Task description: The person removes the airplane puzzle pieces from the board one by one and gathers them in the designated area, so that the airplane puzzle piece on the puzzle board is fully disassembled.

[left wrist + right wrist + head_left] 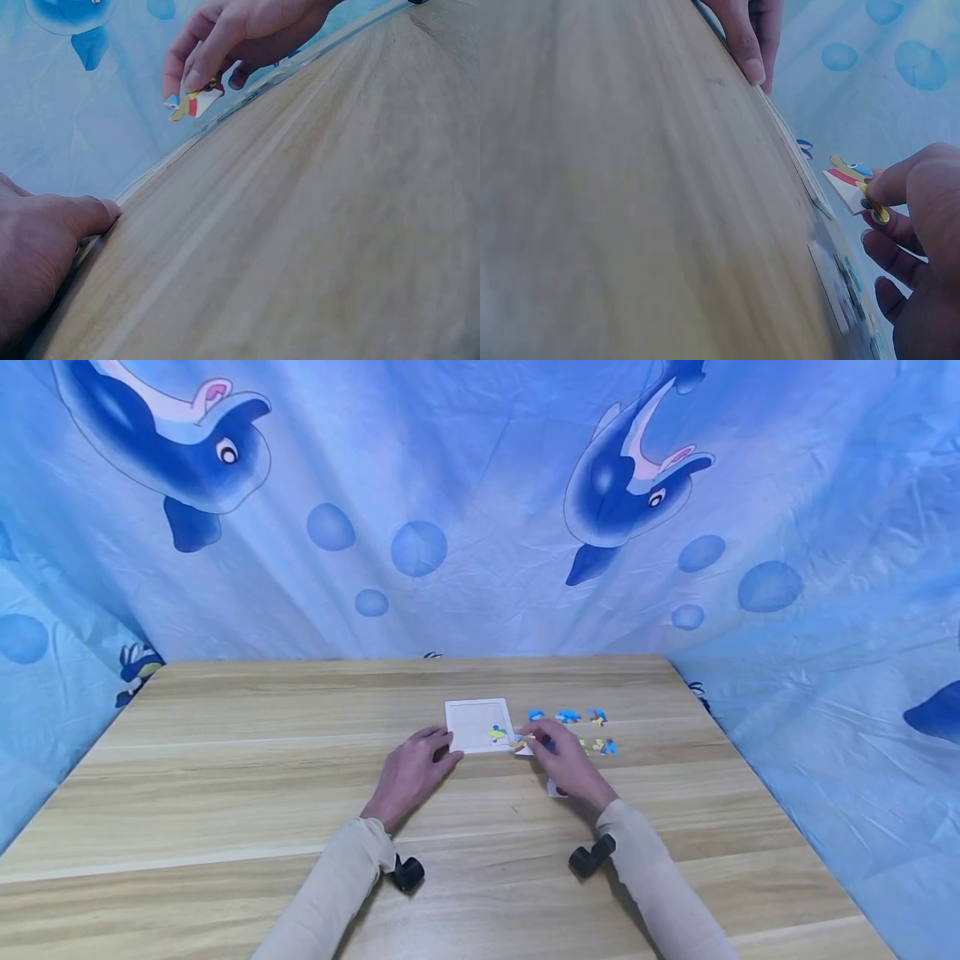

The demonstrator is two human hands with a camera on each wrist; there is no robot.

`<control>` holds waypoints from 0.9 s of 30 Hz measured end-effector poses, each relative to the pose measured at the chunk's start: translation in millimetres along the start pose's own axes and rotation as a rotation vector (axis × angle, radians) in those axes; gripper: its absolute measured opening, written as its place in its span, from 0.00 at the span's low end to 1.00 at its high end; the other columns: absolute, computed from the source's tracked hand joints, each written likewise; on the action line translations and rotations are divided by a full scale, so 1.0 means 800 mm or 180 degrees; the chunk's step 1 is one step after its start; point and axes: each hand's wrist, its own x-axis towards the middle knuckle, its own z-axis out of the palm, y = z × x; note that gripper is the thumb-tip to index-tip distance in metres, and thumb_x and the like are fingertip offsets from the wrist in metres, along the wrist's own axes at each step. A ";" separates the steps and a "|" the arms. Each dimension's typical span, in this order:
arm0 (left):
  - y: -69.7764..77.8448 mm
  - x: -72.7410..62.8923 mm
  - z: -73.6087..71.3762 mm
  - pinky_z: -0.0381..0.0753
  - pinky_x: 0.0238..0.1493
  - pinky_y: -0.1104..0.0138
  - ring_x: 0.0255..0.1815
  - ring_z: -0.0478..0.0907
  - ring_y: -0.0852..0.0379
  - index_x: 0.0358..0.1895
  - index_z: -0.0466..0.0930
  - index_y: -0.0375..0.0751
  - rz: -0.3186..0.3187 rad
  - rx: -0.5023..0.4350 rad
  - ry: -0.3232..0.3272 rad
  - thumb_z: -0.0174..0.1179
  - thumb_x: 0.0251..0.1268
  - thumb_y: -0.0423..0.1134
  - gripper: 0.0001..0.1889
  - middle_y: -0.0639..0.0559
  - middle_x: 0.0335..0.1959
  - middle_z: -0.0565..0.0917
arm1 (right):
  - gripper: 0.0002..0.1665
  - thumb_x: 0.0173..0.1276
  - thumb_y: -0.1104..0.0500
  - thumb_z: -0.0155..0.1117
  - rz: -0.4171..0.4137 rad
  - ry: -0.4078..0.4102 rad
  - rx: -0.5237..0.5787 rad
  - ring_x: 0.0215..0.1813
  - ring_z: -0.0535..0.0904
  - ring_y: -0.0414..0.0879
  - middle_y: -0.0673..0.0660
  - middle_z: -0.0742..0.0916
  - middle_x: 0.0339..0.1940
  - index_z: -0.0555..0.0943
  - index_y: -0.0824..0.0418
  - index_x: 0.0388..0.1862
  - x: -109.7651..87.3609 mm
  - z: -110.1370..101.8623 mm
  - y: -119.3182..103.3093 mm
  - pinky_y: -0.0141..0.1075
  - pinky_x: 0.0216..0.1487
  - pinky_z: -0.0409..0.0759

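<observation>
Here, the right hand pinches a piece by its edge, left hand flat against the tray; a loose pinch could drop it.

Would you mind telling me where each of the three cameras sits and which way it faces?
Head: worn high, looks forward and down at the table, white puzzle tray and loose pieces; both hands and sleeves show.
Left wrist: low over the wood, faces across to the right hand; left hand at the edge.
Right wrist: low, faces the left hand's fingers; right hand near.
Both wrist views share the pinched puzzle piece.
</observation>
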 end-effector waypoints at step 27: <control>0.001 0.001 0.001 0.83 0.55 0.47 0.61 0.81 0.40 0.55 0.88 0.37 -0.0015 -0.0016 -0.0009 0.70 0.69 0.45 0.18 0.38 0.59 0.84 | 0.12 0.74 0.72 0.59 0.0037 0.0183 -0.0114 0.43 0.76 0.49 0.57 0.83 0.42 0.83 0.67 0.53 -0.038 -0.048 0.026 0.38 0.44 0.76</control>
